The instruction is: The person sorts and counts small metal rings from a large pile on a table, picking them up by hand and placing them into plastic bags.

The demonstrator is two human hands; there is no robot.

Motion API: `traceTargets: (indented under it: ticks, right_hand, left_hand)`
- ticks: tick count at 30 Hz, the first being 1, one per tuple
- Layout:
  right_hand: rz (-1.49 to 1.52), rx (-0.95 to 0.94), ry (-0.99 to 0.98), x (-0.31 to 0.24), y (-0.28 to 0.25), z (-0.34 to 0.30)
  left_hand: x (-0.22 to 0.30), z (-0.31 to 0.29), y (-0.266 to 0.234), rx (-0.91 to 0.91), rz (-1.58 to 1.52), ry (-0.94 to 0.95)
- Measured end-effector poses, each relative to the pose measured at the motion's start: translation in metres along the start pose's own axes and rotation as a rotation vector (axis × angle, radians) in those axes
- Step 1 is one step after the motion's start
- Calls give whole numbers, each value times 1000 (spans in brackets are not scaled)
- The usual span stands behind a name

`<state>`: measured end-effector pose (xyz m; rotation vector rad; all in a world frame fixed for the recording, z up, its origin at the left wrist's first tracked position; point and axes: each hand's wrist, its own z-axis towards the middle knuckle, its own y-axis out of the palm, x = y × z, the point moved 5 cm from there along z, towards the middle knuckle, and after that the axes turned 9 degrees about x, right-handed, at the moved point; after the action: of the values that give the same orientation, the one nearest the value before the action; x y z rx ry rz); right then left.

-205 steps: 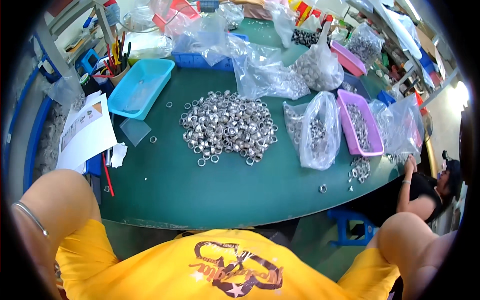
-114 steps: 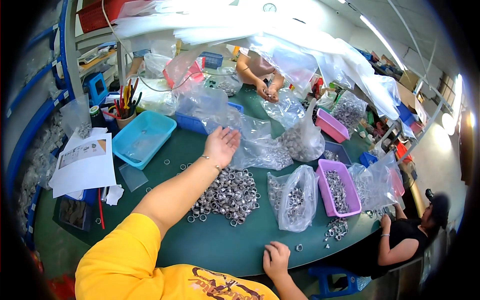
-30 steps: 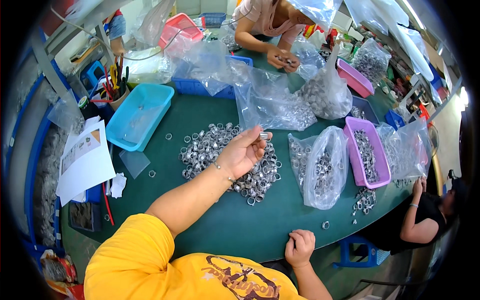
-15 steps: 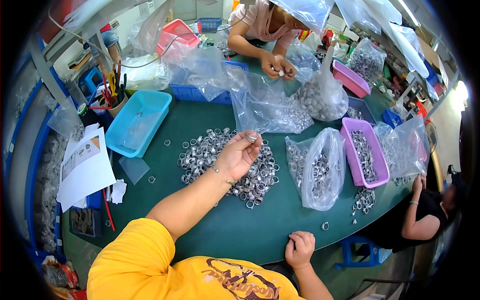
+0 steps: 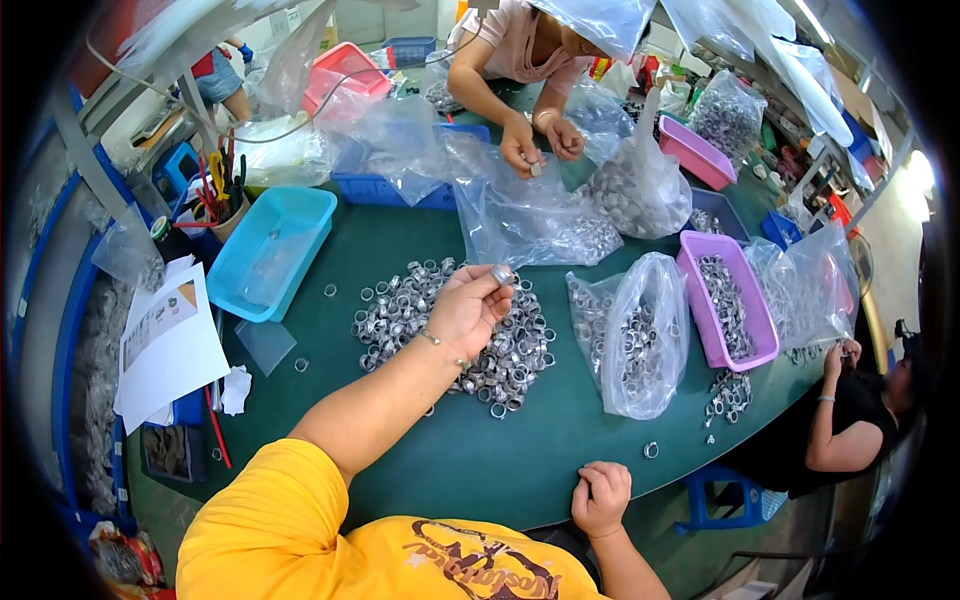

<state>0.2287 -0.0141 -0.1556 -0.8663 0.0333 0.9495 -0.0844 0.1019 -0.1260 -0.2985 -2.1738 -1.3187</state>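
My left hand (image 5: 468, 312) is raised over a heap of metal rings (image 5: 400, 318) on the table. Its thumb and fingers pinch one silvery metal ring (image 5: 502, 274), held up at the fingertips. Beneath the wrist and forearm, part of the heap is covered from sight. Curled into a loose fist, my right hand (image 5: 601, 498) rests at the table's near edge, with nothing showing in it. A single ring (image 5: 651, 450) lies on the green surface to the right of that hand.
Right of the heap stands a clear bag of rings (image 5: 640, 345), then a purple basket (image 5: 690, 262) of rings. A turquoise basket (image 5: 322, 205) and printed paper (image 5: 175, 355) are at left. One co-worker (image 5: 520, 60) works opposite, another (image 5: 850, 430) sits at right.
My left hand keeps its pinch on the ring and has barely moved; my right hand stays put. Across the table, the co-worker's hands have come apart, one moving nearer.
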Motion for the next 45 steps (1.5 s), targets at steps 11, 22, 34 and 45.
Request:
traceTargets:
  ticks: [11, 22, 34, 45]
  right_hand:
    - [14, 37, 8, -2, -2, 3]
    - [12, 61, 6, -2, -4, 2]
    - [-5, 55, 30, 2, -3, -1]
    - [18, 40, 12, 3, -4, 1]
  left_hand:
    - [31, 39, 39, 114, -72, -5]
    - [37, 94, 75, 104, 124, 55]
    - [34, 146, 87, 147, 134, 45]
    - [65, 93, 93, 21, 454, 357]
